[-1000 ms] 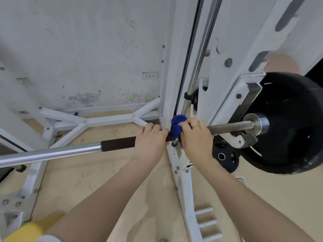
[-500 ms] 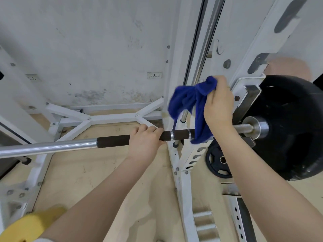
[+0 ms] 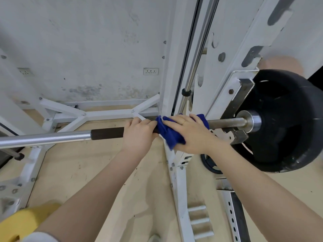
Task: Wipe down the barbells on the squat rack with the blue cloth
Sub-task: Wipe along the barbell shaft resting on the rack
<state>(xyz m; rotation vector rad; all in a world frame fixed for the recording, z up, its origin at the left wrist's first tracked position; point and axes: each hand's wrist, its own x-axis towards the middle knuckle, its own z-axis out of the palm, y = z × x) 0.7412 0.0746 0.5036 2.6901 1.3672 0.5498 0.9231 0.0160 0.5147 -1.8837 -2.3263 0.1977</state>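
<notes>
A steel barbell (image 3: 52, 137) with a dark knurled section runs across the view on the white squat rack (image 3: 176, 88). At its right end sits a big black weight plate (image 3: 286, 119). My left hand (image 3: 139, 135) grips the dark section of the bar. Just to its right, my right hand (image 3: 192, 133) holds the blue cloth (image 3: 168, 134) wrapped over the bar, fingers curled over the top. The cloth hides the bar beneath it.
A chrome guide rod (image 3: 197, 55) runs up the rack's upright. A small black plate (image 3: 209, 163) hangs low behind my right arm. White base struts (image 3: 108, 113) cross the wooden floor. A yellow object (image 3: 21, 222) shows at the bottom left.
My right hand had lifted the blue cloth off the bar; it has now come back down and wrapped the cloth over the bar beside my left hand. My left hand kept its grip.
</notes>
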